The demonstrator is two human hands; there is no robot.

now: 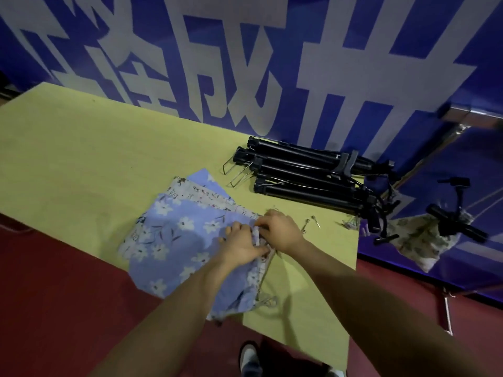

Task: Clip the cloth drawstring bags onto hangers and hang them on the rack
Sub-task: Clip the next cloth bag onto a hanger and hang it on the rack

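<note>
Shoes (249, 359) at the bottom edge, then both my forearms reaching out over the near corner of the desk (81, 148).

Bags: a stack of cloth drawstring bags (174, 240) lies flat on the desk right under my hands. Top one is blue with white flowers, a paler printed one (201, 198) pokes out just beyond it, another blue corner past that. By the way they drape and wrinkle I'd call them light, limp and non-slippery, nothing fragile. No stiffness, so a grab in the middle will just bunch the cloth. Best hold is the gathered drawstring hem, which is thicker and gives a clip something to bite.

Left hand (242, 247): fingers curled, pinching the gathered edge of the top blue bag, palm resting on the cloth.
Right hand (280, 231): touching the left, fingers curled onto the same hem from the far side. Both hands are together, clamped on that edge. Can't tell if a cord is in the pinch or only cloth.

Drawstring ends (310, 224) with small metal tips lie loose on the desk just right of my right hand.

Hangers (307, 175): black pile of clip hangers, beyond and to the right of my hands, well apart from the bags. None in hand, so nothing is clipped yet.

Further right, off the desk edge, one printed bag (419, 240) hangs on a black hanger (454, 221) from the rack (424, 161).
</note>
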